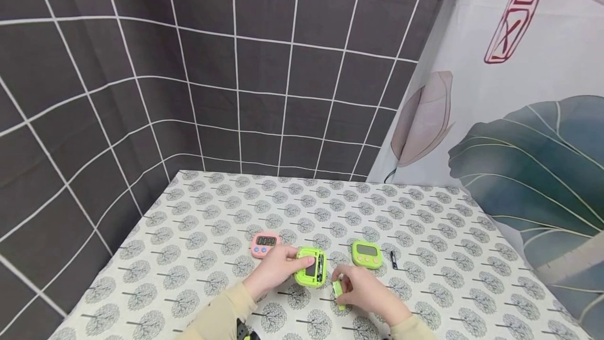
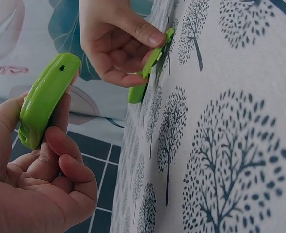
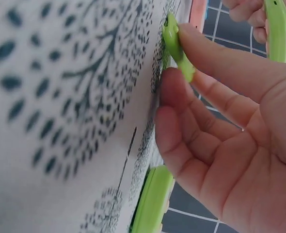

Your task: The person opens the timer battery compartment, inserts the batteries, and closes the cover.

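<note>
My left hand point(image 1: 277, 266) grips a green digital timer point(image 1: 304, 280) above the table, its back facing up. The battery compartment stands uncovered, and a dark battery point(image 1: 320, 268) lies along its right side. To the right, my right hand point(image 1: 365, 290) pinches a thin green battery cover point(image 1: 337, 293) between thumb and fingers, close to the cloth. In the left wrist view the timer point(image 2: 48, 99) shows its edge, apart from the cover point(image 2: 157, 54). The right wrist view has the cover point(image 3: 173, 41) at the fingertips.
A pink timer point(image 1: 258, 251) lies partly behind my left hand. Beyond my right hand lies another green timer point(image 1: 366, 261), screen up. Right of it is a small black battery-like piece point(image 1: 394, 259). A tree-patterned cloth point(image 1: 212, 256) covers the table; a dark gridded curtain point(image 1: 264, 109) hangs behind.
</note>
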A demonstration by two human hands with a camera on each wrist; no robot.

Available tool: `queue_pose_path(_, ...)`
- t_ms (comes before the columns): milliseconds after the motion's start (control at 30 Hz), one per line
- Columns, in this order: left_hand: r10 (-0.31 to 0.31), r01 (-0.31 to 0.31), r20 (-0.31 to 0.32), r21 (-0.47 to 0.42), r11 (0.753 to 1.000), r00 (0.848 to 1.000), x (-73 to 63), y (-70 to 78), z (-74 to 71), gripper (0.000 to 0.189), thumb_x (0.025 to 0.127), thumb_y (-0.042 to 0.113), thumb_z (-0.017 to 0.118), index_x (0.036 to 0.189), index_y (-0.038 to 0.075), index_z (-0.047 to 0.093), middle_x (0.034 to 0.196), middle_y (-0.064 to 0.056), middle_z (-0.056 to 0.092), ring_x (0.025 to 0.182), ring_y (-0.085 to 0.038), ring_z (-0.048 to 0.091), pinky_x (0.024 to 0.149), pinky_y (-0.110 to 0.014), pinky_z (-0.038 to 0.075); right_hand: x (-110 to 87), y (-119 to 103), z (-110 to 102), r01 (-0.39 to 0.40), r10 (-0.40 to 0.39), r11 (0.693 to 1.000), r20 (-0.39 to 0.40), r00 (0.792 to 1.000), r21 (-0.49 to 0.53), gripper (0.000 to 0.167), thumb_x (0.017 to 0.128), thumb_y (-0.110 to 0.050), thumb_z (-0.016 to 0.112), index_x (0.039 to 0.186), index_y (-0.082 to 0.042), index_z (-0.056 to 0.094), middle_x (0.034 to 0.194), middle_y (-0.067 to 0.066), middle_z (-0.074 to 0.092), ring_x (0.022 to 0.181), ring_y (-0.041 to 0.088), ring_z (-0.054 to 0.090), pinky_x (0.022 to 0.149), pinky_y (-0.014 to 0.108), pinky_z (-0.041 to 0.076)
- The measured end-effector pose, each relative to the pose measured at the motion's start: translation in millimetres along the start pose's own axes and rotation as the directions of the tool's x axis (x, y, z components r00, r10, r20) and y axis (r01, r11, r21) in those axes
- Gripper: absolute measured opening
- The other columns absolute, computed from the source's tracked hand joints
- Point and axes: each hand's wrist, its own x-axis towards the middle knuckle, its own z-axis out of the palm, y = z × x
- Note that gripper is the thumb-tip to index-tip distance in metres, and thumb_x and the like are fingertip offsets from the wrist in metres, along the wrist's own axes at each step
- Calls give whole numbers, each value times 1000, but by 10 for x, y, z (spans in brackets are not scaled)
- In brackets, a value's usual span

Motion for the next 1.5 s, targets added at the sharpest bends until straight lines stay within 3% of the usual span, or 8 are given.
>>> queue_pose_path(433, 36, -36, 6, 6, 999, 999, -12, -11, -2, 26, 87, 33, 67, 92, 8, 73, 79, -2, 71, 70, -12, 55, 69, -28, 42, 23, 37, -15, -5, 12, 983, -40, 999, 183, 27, 75, -11, 76, 97, -8, 61, 73, -2, 56, 61, 4, 51, 56, 22, 47)
queue_pose_path(700, 15, -15, 4, 21, 1000, 1000, -5, -20, -10, 30, 86, 38, 67, 93, 9, 73, 77, 0, 70, 67, -12, 52, 64, -26, 41, 29, -2, -42, -1, 26, 910, -55, 998, 415, 28, 79, -7, 72, 104, -1, 59, 77, 8, 61, 65, 15, 62, 63, 30, 56)
queue_pose_path(900, 27, -27, -5, 7, 1000, 1000, -24, -26, -4, 29, 86, 35, 68, 90, 7, 72, 83, -10, 71, 73, -12, 56, 71, -29, 43, 22, -43, -67, 18, 16, 885, -70, 997, 464, 30, 81, -6, 70, 107, 2, 58, 79, 10, 63, 66, 14, 62, 65, 33, 56)
queue_pose_path(1133, 29, -29, 1, 10, 1000, 1000, -25, -37, -2, 29, 85, 37, 68, 93, 9, 73, 82, 1, 71, 78, -12, 58, 77, -32, 44, 15, -93, -90, 45, -10, 859, -71, 997, 509, 32, 82, -5, 69, 110, 5, 56, 84, 13, 63, 70, 14, 64, 69, 35, 57)
queue_pose_path(1500, 40, -40, 0, 32, 999, 999, -34, -11, 2, 29, 85, 37, 68, 92, 9, 72, 81, 0, 71, 78, -12, 59, 80, -35, 45, 13, -175, -94, 94, -51, 843, -95, 994, 529, 32, 82, -4, 69, 110, 8, 55, 91, 16, 60, 72, 11, 65, 71, 36, 57)
